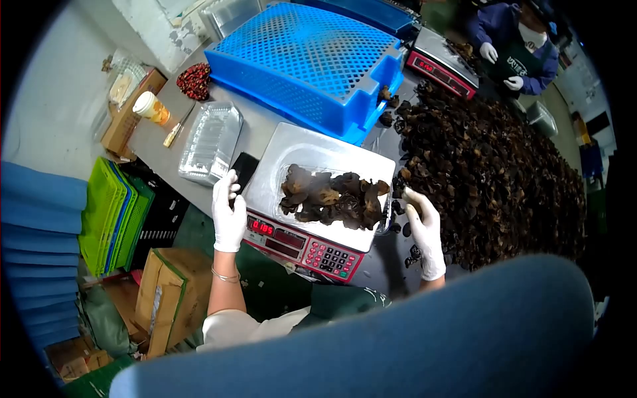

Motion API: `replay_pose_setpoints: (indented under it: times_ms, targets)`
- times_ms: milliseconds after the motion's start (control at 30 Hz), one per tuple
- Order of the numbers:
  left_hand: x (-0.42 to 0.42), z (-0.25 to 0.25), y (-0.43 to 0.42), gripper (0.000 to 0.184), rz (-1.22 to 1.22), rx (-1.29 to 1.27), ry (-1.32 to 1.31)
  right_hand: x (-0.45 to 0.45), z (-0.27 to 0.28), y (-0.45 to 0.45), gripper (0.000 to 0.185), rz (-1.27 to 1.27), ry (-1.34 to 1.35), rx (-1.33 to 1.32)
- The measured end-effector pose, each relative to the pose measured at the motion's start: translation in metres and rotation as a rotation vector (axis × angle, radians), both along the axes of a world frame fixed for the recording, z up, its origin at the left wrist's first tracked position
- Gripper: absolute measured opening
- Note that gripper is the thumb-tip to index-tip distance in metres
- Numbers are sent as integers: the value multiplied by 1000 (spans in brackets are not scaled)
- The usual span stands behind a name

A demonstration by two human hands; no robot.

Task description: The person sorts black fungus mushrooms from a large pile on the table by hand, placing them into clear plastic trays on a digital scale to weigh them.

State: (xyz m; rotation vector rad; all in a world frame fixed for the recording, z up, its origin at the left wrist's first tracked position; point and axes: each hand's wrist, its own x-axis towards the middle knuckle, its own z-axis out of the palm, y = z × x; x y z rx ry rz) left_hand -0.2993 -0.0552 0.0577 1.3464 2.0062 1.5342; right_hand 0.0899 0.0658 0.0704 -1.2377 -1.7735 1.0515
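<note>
A clear plastic tray of dark, crinkled pieces, like dried black fungus (pixel 335 198), rests on the metal plate of a red scale (pixel 302 247) whose display glows red. My left hand (pixel 229 212), in a white glove, is at the scale's left edge beside a dark flat object (pixel 245 169); its fingers are partly curled and I cannot make out anything in them. To the right of the tray, my right hand (pixel 424 232), also gloved in white, is beside the large heap of dark pieces (pixel 491 172), thumb and fingers bent close together; what they hold, if anything, is too small to tell.
Beyond the scale stands a blue crate (pixel 308 63). Stacked clear trays (pixel 211 141), a cup (pixel 151 107) and a red heart-shaped object (pixel 194 81) lie left. Green crates (pixel 109 215) and a cardboard box (pixel 166 298) are below. A co-worker (pixel 514 50) is behind a second scale (pixel 441 69).
</note>
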Motion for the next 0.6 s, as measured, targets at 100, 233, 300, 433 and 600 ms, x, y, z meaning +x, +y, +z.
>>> replay_pose_setpoints:
  times_ms: [100, 233, 300, 433, 600]
  targets:
    - [6, -1, -1, 42, -110, -191, 27, 14, -31, -17, 41, -65, 91, -244]
    - [23, -9, -2, 42, -219, -480, 70, -1, -23, -34, 51, 12, 1, -506]
    - [25, -17, 3, 39, -260, -514, 24, -14, -22, -36, 51, 39, 68, -552]
    - [26, -30, 21, 34, -315, -370, -467, -24, -39, -24, 50, 32, 235, -498]
    - [14, -32, 81, 31, -347, -190, -532, -42, -17, 34, 52, -32, 265, -319]
